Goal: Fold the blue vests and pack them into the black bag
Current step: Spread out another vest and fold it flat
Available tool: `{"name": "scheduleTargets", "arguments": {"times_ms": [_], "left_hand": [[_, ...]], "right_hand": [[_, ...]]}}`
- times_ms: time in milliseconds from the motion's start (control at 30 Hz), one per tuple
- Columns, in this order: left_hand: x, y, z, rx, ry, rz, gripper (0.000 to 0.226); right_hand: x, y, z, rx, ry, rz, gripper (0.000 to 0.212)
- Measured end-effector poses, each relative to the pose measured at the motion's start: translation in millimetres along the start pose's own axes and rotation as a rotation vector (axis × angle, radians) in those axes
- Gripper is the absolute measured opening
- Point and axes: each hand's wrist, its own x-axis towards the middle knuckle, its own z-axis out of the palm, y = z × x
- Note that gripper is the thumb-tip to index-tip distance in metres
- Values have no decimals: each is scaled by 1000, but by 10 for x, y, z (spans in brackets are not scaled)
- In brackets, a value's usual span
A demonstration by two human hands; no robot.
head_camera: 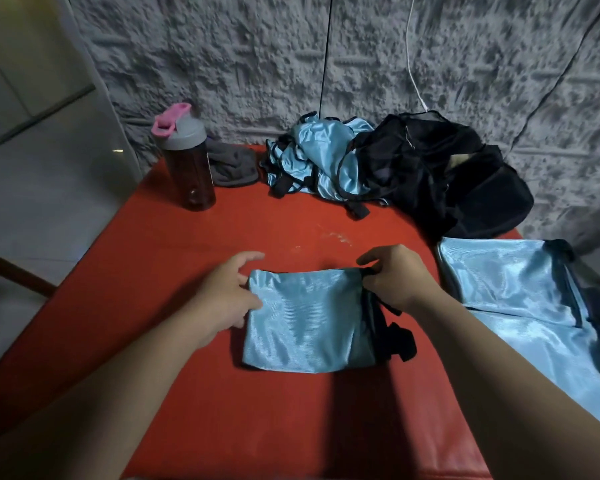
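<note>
At lower centre of the frame, the folded vest (305, 318) is laid flat on the red table (174, 278), a compact rectangle with its long axis running near-to-far and black trim and straps bunched along its right edge. The left hand (227, 299) is placed at the vest's left edge, fingers loosely spread, thumb resting on the cloth; no real clamp is seen there. The right hand (394, 278) is set at the upper right corner, thumb and fingers pinching the black trim at that corner.

The black bag (465, 181) is slumped at upper right of the frame, well apart from the folded vest, up and to the right of it. The right hand is judged the nearer one to the bag, so the carry is likely led from that side along a diagonal toward upper right. Whether the bag's mouth is open toward the vest cannot be told.

1 flat vest (520, 299) is spread at the right edge of the frame, just below the bag, on the path of that diagonal. A crumpled vest pile (312, 157) is heaped at upper centre, touching the bag's left side. A bottle (187, 161) is stood upright at upper left, with a grey cloth (234, 166) just beside it.
</note>
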Motion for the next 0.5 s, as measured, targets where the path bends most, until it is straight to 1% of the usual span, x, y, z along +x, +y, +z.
{"name": "scheduleTargets", "arguments": {"times_ms": [67,167,233,367,500], "left_hand": [[-13,-41,1,74,25,44,67],[21,-111,19,275,120,99,47],[36,-134,36,369,172,126,39],[61,-162,98,456,205,163,38],[95,-196,133,509,263,171,40]], "right_hand": [[11,-23,8,-11,8,10,42],[22,-5,12,-13,50,31,45],[23,27,14,-16,76,47,44],[-3,114,46,-53,95,84,41],[-45,110,67,-128,260,-8,37]]}}
